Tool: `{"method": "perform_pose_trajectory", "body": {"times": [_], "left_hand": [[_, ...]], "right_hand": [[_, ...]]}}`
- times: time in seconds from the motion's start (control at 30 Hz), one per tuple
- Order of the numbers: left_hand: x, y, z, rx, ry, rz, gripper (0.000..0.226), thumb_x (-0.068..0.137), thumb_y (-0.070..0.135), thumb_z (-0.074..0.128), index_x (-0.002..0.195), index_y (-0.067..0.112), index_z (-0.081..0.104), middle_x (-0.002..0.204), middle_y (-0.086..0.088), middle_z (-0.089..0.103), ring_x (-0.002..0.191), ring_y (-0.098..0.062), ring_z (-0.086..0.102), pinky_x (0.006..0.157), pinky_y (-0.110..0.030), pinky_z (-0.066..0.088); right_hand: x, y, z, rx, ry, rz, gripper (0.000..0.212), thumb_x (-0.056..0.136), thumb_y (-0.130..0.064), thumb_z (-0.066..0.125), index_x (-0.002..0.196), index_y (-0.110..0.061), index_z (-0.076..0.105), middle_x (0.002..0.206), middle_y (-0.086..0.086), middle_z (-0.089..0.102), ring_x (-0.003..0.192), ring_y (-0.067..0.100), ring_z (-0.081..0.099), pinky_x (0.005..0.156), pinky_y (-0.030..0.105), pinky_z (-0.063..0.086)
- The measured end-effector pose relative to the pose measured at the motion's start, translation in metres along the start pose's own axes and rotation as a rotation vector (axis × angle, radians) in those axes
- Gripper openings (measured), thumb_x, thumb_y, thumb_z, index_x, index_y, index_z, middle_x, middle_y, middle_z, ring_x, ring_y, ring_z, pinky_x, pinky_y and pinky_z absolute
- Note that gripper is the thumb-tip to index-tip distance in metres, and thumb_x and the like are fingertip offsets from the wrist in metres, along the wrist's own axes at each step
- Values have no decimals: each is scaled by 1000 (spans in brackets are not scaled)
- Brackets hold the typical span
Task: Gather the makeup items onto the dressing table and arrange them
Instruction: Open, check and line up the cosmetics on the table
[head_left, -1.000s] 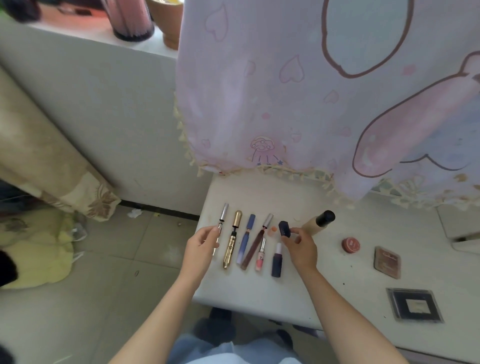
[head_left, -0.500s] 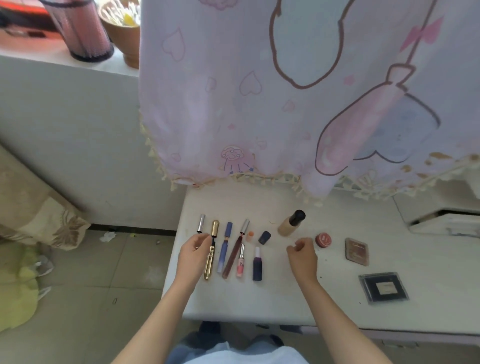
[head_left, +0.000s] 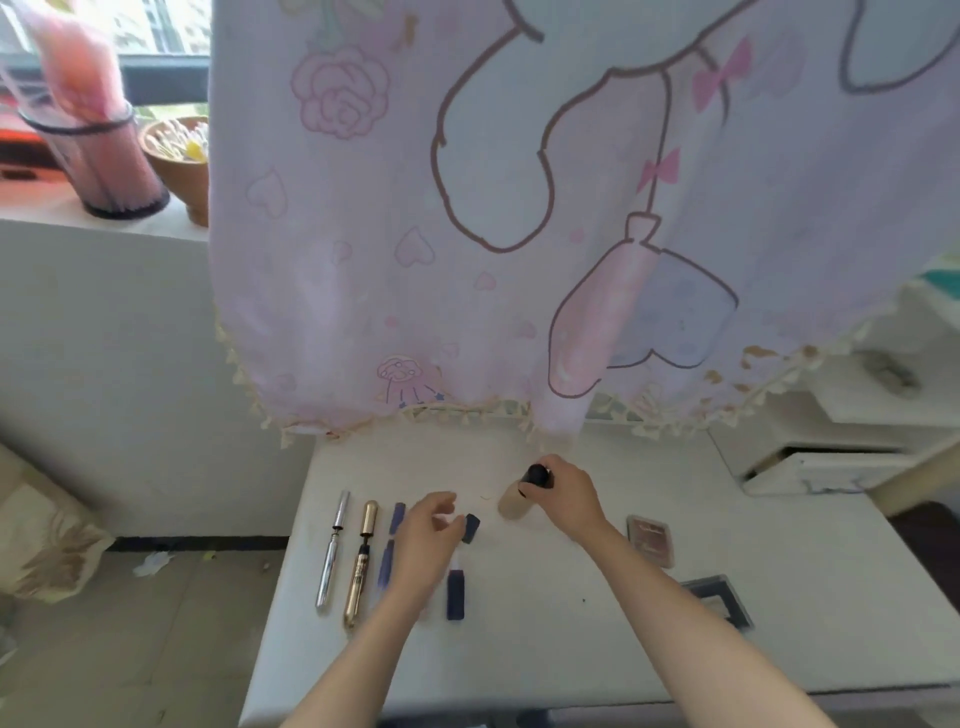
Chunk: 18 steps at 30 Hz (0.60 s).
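Note:
On the white dressing table (head_left: 519, 654) lie a silver tube (head_left: 332, 556), a gold tube (head_left: 361, 564), a blue tube (head_left: 393, 540) and a small dark blue bottle (head_left: 455, 595) in a row. My left hand (head_left: 428, 540) hovers over the row's right part and hides some items. Its fingers are apart, and the thumb tip is against a loose dark cap (head_left: 470, 528). My right hand (head_left: 569, 493) grips the black-capped beige foundation bottle (head_left: 514, 506), which lies tilted. A brown compact (head_left: 649, 538) and a black palette (head_left: 724, 597) sit to the right.
A pink cartoon-print cloth (head_left: 467, 260) hangs over the table's back edge. The windowsill at the upper left holds a mesh holder (head_left: 104, 161) and a brown pot (head_left: 179, 156). White drawers (head_left: 831, 460) stand at the right. The table's left edge drops to the tiled floor (head_left: 156, 623).
My right hand went up from the table and closed on the foundation bottle. My left hand moved right, from the silver and gold tubes to the dark cap. The view tilted upward.

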<state>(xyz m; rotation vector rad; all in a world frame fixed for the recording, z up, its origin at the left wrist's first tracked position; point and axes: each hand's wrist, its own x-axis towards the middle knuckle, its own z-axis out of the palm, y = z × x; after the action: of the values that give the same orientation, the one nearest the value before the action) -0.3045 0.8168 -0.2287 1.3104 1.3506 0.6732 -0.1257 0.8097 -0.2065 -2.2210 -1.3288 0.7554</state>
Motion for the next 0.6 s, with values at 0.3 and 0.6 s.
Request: {"method": "perform_pose_trajectory", "body": {"times": [0.3,0.6], "left_hand": [[-21,59,60,7,-146,232,34,71,16,75,100,27,60,91,11,59,81,-8,54,68,-8,40],[-48,86,107,-178,-172,211,20,77,3,68,68,16,55,53,7,48,41,-1,39,44,-15,34]], "right_hand": [[-40,-15,-93,248,-188,-316,16,79,-9,67,75,-19,55,70,-6,57,63,2,49,63,11,39],[-40,12,-126,38,-170,-460,15,83,-32,61,85,-23,48,76,-3,55,68,12,47,65,26,37]]}}
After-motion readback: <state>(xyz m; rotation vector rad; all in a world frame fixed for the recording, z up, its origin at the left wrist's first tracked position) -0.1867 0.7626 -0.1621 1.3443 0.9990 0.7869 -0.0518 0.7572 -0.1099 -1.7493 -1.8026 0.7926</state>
